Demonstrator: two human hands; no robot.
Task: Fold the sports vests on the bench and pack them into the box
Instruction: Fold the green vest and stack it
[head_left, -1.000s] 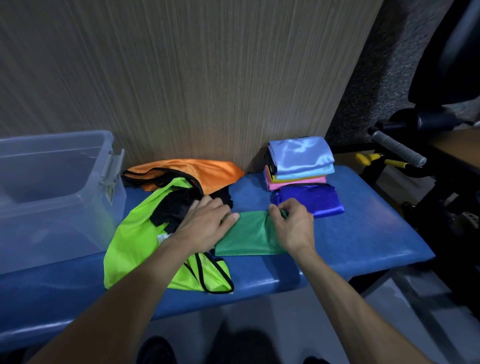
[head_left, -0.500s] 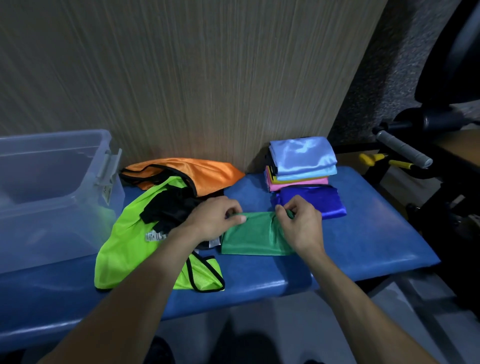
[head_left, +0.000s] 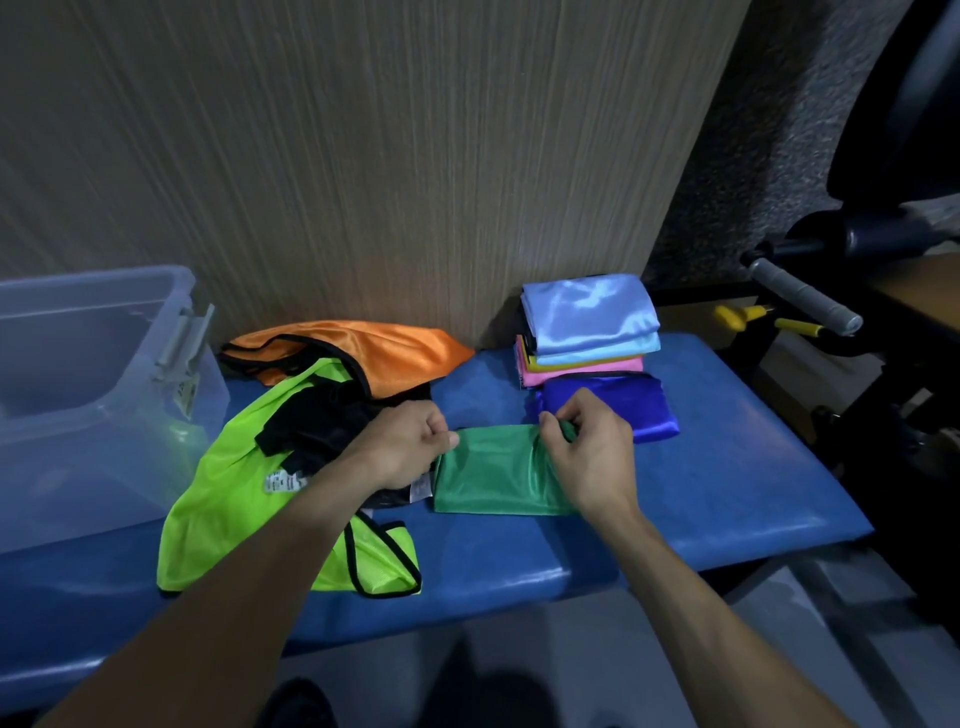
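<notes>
- Your left hand (head_left: 408, 447) pinches the green vest's (head_left: 493, 475) left edge, fingers curled.
- Your right hand (head_left: 589, 449) pinches its far right corner.
- The folded green vest lies on the blue bench (head_left: 727, 499), near the folded stack (head_left: 587, 327).
- The clear box (head_left: 93, 395) sits far left; lime vest (head_left: 228, 499) and orange vest (head_left: 374, 353) lie loose between.

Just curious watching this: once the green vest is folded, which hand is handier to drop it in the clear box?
Probably the left hand: it pinches the green vest on the side nearer the clear box.
</notes>
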